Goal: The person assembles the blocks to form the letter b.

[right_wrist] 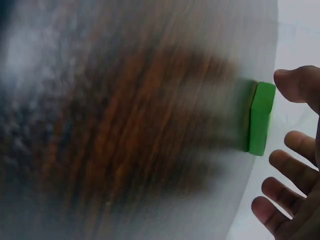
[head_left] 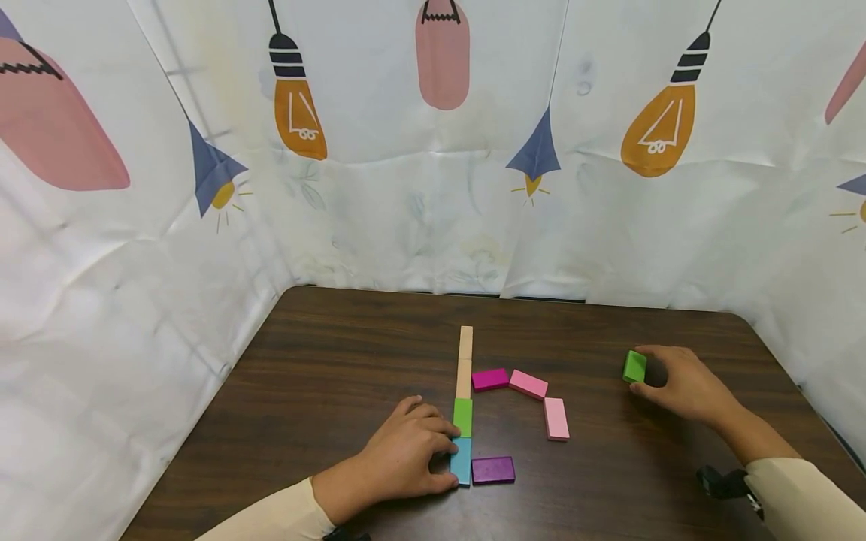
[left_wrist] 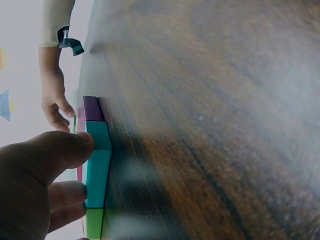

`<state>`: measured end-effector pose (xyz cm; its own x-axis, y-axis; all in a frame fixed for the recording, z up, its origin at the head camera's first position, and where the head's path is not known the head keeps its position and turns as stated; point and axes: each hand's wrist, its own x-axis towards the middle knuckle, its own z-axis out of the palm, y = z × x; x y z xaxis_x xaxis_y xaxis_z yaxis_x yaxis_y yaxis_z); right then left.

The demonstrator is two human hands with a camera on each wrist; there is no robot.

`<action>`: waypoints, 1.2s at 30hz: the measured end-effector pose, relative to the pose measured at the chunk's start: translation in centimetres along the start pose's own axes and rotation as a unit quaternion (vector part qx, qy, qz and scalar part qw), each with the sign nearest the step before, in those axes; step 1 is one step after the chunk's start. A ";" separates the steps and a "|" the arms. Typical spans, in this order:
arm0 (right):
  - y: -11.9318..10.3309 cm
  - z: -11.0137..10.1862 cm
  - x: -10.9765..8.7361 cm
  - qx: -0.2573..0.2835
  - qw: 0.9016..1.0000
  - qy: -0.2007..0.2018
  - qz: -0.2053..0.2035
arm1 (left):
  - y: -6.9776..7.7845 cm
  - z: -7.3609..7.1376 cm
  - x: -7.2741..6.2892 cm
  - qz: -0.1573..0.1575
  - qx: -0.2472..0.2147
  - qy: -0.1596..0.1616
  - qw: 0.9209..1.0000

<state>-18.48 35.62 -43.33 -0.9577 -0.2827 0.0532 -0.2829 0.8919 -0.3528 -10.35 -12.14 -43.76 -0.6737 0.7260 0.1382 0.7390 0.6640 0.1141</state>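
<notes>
My left hand [head_left: 413, 451] rests against the left side of a blue block [head_left: 461, 461], its thumb by the near end and its fingertips by the far end. A light green block [head_left: 463, 418] lies end to end with the blue one, beside the index fingertip. In the left wrist view, the thumb [left_wrist: 80, 142] touches the blue block's edge. On the right, my right hand [head_left: 686, 382] has thumb and index finger spread around a green block [head_left: 634, 367]. The right wrist view shows a gap between the fingers and that green block [right_wrist: 260, 120], which appears to lie on the table.
Two wooden-coloured blocks [head_left: 465, 361] continue the row away from me. Right of it lie a magenta block [head_left: 490, 380], a pink block [head_left: 528, 384], a pale pink block [head_left: 556, 419] and a purple block [head_left: 493, 470]. A printed curtain [head_left: 433, 225] hangs behind the dark table [head_left: 325, 353].
</notes>
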 end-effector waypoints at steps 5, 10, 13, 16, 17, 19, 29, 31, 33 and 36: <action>0.6 0.2 0.3 0.004 1.000 -0.019 0.012 | 0.0 -0.1 0.0 -0.001 -0.001 -0.001 1.000; 1.0 0.4 0.5 0.002 0.999 -0.028 0.024 | 0.0 -0.1 0.0 -0.002 -0.002 -0.001 1.000; 1.1 0.5 0.6 0.000 0.999 -0.030 0.033 | 0.1 -0.1 0.0 -0.004 -0.003 -0.001 1.000; 1.2 0.6 0.6 -0.004 0.999 -0.028 0.038 | 0.1 0.0 0.0 -0.004 -0.002 -0.001 1.000; 1.2 0.6 0.6 -0.005 0.999 -0.026 0.039 | 0.1 0.0 0.0 -0.004 -0.002 -0.001 1.000; 1.2 0.6 0.5 -0.006 0.999 -0.022 0.042 | 0.1 0.0 0.0 -0.004 -0.002 -0.002 1.000; -0.6 0.6 -0.9 -0.003 0.999 0.010 0.040 | 0.0 0.0 0.1 -0.003 -0.002 -0.004 1.000; -1.4 0.6 -1.3 -0.004 0.999 0.021 0.037 | 0.0 0.0 0.1 -0.003 -0.002 -0.003 1.000; -2.1 0.7 -1.8 -0.004 0.999 0.034 0.029 | 0.0 0.0 0.1 -0.003 -0.003 -0.003 1.000; -3.3 1.0 -2.5 -0.006 0.998 0.056 0.011 | 0.0 -0.1 0.1 -0.004 -0.005 -0.004 1.000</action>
<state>-15.14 33.06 -43.20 -0.9633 -0.2225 0.1499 -0.2618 0.9018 -0.3438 -10.41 -12.09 -43.70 -0.6793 0.7224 0.1291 0.7338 0.6678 0.1246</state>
